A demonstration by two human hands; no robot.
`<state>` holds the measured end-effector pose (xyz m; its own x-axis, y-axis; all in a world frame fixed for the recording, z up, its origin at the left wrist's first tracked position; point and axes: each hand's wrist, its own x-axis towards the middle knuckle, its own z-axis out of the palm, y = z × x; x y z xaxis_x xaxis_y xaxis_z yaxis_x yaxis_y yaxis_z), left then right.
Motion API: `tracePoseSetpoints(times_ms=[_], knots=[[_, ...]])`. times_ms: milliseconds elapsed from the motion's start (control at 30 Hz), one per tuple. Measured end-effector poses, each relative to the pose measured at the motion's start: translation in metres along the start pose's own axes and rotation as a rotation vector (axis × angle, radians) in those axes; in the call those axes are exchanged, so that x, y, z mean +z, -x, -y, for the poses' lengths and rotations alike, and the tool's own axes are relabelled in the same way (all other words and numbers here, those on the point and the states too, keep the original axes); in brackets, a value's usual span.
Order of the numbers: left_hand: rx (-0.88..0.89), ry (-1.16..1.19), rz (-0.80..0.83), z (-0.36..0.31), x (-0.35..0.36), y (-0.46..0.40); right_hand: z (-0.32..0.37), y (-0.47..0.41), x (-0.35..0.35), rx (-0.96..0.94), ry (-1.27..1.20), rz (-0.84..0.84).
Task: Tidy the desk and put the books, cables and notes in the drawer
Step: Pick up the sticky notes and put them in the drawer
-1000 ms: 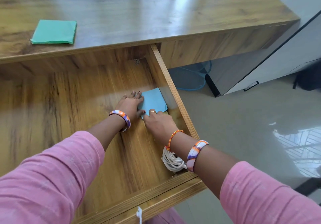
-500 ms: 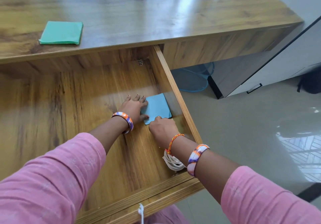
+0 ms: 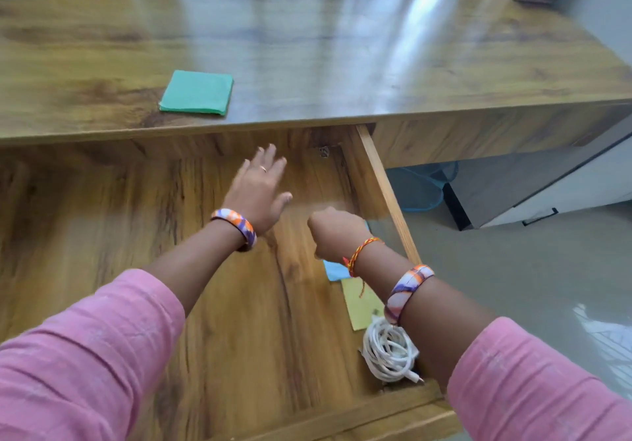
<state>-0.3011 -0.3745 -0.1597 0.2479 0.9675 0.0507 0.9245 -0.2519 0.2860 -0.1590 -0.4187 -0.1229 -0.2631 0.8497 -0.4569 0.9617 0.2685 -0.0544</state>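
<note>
Head view: drawer (image 3: 383, 180) pulled out under the tabletop (image 3: 342, 64). Left hand (image 3: 258, 189) raised over the drawer, grip spread, holding nothing. Right hand (image 3: 337, 232) has fingers curled under; contents of grip cannot be told. Blue note (image 3: 333, 271), yellow note (image 3: 362, 304) and coiled white cable (image 3: 388, 351) lie along the drawer's right side. Green notes (image 3: 197, 92) on tabletop.
</note>
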Motion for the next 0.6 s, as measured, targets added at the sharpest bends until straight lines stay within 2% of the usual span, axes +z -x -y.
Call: tracePoseSetpoints(times_ms=[67,133,200,267,333,400,500,600], knots=[[-0.069,-0.016,-0.146,0.03,-0.027,-0.014,0.012,-0.028,-0.018,-0.022,-0.09,-0.058],[-0.157,-0.044,-0.203,0.063,-0.051,-0.03,0.026,-0.057,-0.036,-0.053,-0.202,-0.101],[-0.254,-0.103,-0.147,0.094,-0.067,-0.043,0.038,-0.081,-0.052,-0.084,-0.35,-0.133],[-0.291,-0.166,-0.02,0.122,-0.076,-0.051,0.052,-0.101,-0.063,-0.069,-0.632,-0.131],[-0.246,-0.159,0.042,0.137,-0.078,-0.052,0.063,-0.114,-0.072,0.014,-0.999,-0.107],[-0.216,-0.117,-0.074,0.143,-0.075,-0.047,0.07,-0.122,-0.078,0.131,-1.298,-0.053],[-0.137,-0.118,-0.295,0.132,-0.068,-0.032,0.066,-0.125,-0.079,0.197,-1.52,0.03],[0.112,-0.103,-0.459,0.111,-0.056,-0.017,0.051,-0.118,-0.073,0.177,-1.653,0.033]])
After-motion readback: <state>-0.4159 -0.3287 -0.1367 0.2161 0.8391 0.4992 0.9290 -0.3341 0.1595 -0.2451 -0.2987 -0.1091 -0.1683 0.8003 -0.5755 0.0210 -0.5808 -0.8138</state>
